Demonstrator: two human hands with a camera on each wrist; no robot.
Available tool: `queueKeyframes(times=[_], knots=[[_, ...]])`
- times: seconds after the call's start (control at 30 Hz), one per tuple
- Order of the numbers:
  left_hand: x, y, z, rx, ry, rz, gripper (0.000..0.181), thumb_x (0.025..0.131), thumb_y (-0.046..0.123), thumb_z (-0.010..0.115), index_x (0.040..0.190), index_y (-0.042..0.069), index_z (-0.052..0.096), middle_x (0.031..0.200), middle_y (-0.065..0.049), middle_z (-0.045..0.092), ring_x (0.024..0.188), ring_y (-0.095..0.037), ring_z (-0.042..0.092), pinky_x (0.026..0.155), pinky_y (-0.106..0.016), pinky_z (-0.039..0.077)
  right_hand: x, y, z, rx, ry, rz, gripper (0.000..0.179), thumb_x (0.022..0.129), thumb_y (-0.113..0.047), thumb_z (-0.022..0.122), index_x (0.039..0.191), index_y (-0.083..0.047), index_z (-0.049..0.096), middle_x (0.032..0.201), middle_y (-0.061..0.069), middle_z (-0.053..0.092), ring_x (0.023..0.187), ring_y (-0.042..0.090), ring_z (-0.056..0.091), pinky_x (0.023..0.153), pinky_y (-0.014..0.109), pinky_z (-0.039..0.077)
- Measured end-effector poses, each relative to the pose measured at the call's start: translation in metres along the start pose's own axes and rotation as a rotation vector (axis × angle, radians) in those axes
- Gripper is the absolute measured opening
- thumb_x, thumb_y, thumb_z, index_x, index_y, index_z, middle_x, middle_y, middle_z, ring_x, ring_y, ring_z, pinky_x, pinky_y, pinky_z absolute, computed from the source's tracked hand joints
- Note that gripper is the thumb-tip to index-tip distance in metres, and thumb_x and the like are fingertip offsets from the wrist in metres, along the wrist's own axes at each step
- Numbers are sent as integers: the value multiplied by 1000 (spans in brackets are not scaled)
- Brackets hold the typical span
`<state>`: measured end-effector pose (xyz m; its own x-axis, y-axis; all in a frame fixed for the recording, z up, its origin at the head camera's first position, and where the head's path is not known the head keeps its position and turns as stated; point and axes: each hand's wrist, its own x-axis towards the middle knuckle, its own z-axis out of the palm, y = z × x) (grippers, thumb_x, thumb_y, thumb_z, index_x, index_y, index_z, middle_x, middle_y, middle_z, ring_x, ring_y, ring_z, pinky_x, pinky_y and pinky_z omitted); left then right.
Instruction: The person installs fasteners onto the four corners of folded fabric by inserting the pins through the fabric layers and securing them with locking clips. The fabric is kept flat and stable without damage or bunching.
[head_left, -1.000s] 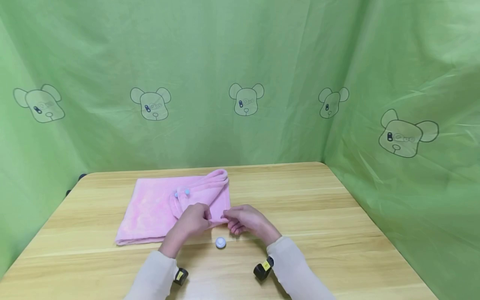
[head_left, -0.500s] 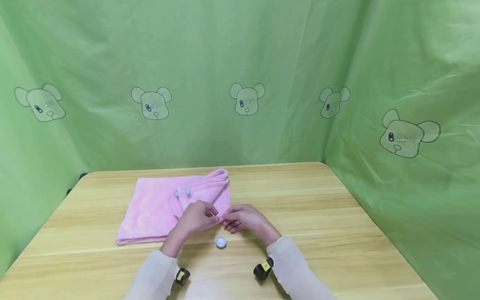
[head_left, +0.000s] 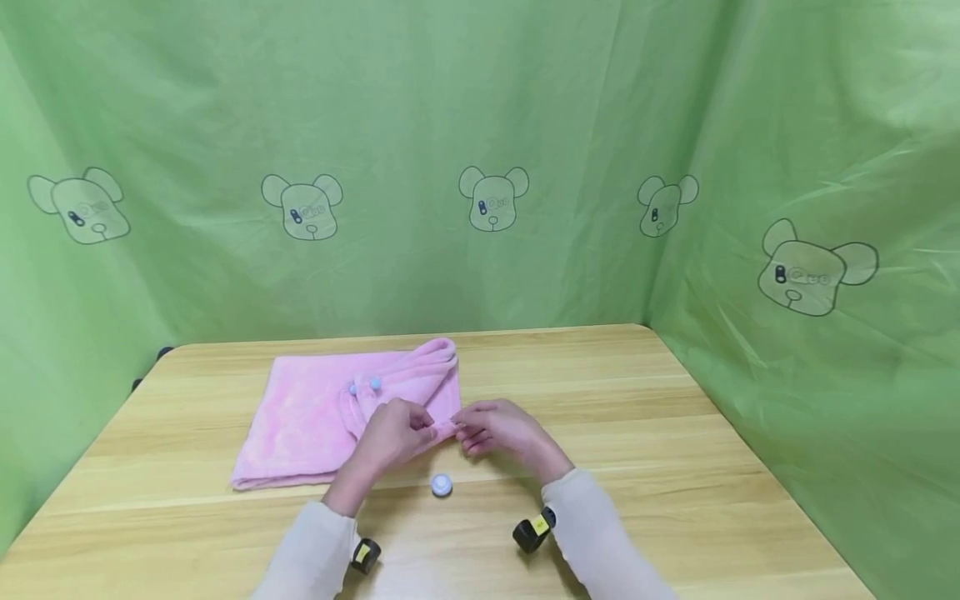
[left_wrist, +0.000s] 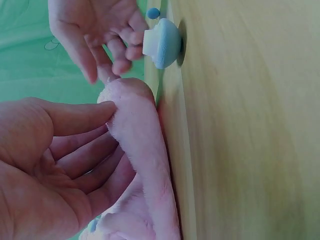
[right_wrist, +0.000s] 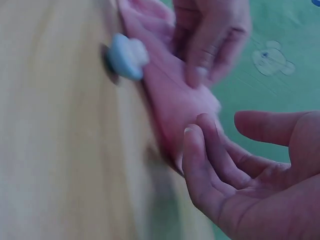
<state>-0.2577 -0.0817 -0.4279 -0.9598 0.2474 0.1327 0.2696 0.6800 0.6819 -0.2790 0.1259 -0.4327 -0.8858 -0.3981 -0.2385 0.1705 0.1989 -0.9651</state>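
Note:
A folded pink plush cloth (head_left: 300, 425) lies on the table, its right part turned over in a loose flap. My left hand (head_left: 393, 435) pinches the cloth's near edge by the right corner; in the left wrist view, thumb and fingers hold a rolled fold (left_wrist: 145, 130). Just right of that corner is my right hand (head_left: 502, 433). The right wrist view shows its thumb apart from loosely bent fingers, nothing between them. A light-blue mushroom-shaped piece with a white stem (left_wrist: 167, 45) rests on the table in front of the hands. Two small blue knobs (head_left: 375, 383) sit on the flap.
The wooden table (head_left: 675, 500) has its far edge close to a green curtain (head_left: 420, 275) printed with bear heads. More curtain hangs along the left and right. A black camera (head_left: 365, 555) is worn on the left wrist, another (head_left: 534, 531) on the right.
The right hand has come off the cloth's corner and shifted slightly right. The left hand has slid a little right along the edge, bunching the corner. The mushroom-shaped piece stays put.

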Motion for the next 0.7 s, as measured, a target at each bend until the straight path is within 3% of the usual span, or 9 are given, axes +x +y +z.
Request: queueKeyframes(times=[0.2,0.4,0.53,0.7], knots=[[1,-1,-1,-5,12,-41,5,87,12,77,88,6,77,83,-5,76,70,-13,64,70,-31,56,-6,-6,-23,-116,179,0,33,100,-16,60,116,12,65,85,13,69,68,13,61,63,24,53],[0,-2,-4,-19,26,-59,4,88,10,76,90,7,76,84,-5,75,74,-15,65,73,-33,57,-13,-4,-37,-416,347,51,25,97,-19,66,83,1,62,64,7,63,54,14,56,54,26,50],[1,-2,-4,-23,32,-64,4,87,11,77,90,7,76,84,-5,75,74,-15,66,74,-34,57,-16,-2,-41,-615,366,135,39,95,-26,70,62,-9,56,54,4,59,48,13,51,49,23,43],[1,-2,-3,-29,30,-71,4,88,11,76,90,7,76,84,-5,75,75,-15,66,74,-34,57,-17,1,-44,-726,335,213,39,92,-27,74,62,-5,62,52,5,58,46,15,52,46,22,45]])
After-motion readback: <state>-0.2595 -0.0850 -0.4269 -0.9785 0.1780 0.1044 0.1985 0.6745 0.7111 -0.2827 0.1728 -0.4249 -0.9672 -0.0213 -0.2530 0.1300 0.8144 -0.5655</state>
